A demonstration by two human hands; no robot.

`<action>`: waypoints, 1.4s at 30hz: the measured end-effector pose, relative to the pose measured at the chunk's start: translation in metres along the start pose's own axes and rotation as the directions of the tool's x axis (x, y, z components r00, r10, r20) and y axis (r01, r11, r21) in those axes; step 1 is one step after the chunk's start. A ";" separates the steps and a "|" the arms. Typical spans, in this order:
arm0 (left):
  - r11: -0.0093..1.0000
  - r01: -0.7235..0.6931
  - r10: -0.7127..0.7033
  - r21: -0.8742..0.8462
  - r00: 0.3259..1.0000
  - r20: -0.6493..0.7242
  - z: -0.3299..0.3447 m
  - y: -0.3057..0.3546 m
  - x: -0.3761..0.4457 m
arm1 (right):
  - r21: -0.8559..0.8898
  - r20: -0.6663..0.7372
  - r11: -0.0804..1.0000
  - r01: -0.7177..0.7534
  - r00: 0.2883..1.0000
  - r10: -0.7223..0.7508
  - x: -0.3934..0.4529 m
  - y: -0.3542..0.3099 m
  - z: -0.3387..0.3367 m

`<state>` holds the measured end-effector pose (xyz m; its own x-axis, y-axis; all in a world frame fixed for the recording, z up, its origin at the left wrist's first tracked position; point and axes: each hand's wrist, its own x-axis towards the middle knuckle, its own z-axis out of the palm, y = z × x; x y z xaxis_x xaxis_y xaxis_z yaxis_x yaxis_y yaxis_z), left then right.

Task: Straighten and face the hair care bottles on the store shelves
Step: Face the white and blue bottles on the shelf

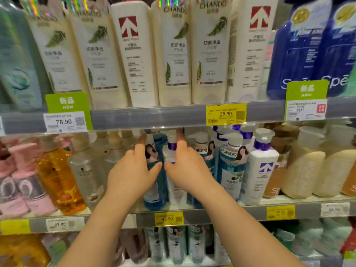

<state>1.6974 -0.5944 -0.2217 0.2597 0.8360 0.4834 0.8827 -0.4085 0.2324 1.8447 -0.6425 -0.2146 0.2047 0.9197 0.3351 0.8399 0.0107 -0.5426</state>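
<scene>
On the middle shelf (212, 212) a blue pump bottle (156, 191) and a white pump bottle with a purple collar (176, 189) stand side by side. My left hand (133, 170) wraps the blue bottle from its left, thumb across the front and index finger up along its neck. My right hand (189, 168) grips the white bottle from its right, thumb on the front. Both hands hide most of the labels. To the right stand another blue bottle (231, 170) and another white purple-collared bottle (258, 170), labels facing out.
Left of my hands stand a clear bottle (86, 170), an amber bottle (57, 180) and pink bottles (25, 189); beige bottles (308, 166) are at the right. The upper shelf rail (154, 116) hangs just above the pump heads, with cream tubes (173, 54) on it. More bottles fill the shelf below.
</scene>
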 end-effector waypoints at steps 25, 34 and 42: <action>0.984 -0.175 0.174 0.028 0.984 0.042 -0.001 -0.024 0.020 | -0.127 -0.246 0.987 0.096 0.961 -0.126 -0.041 0.006 0.018; 0.979 -0.195 0.193 0.066 0.980 0.046 -0.006 -0.025 0.016 | 0.108 -0.225 0.991 0.084 0.973 -0.058 -0.059 0.000 0.027; 0.971 -0.211 0.214 0.108 0.977 -0.018 -0.003 -0.024 0.010 | 0.430 -0.378 0.900 0.074 0.920 0.105 -0.098 -0.004 -0.007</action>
<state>1.6779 -0.5773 -0.2198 0.4354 0.7223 0.5373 0.8452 -0.5335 0.0324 1.8247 -0.7359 -0.2395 0.4662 0.6989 0.5424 0.5546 0.2468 -0.7947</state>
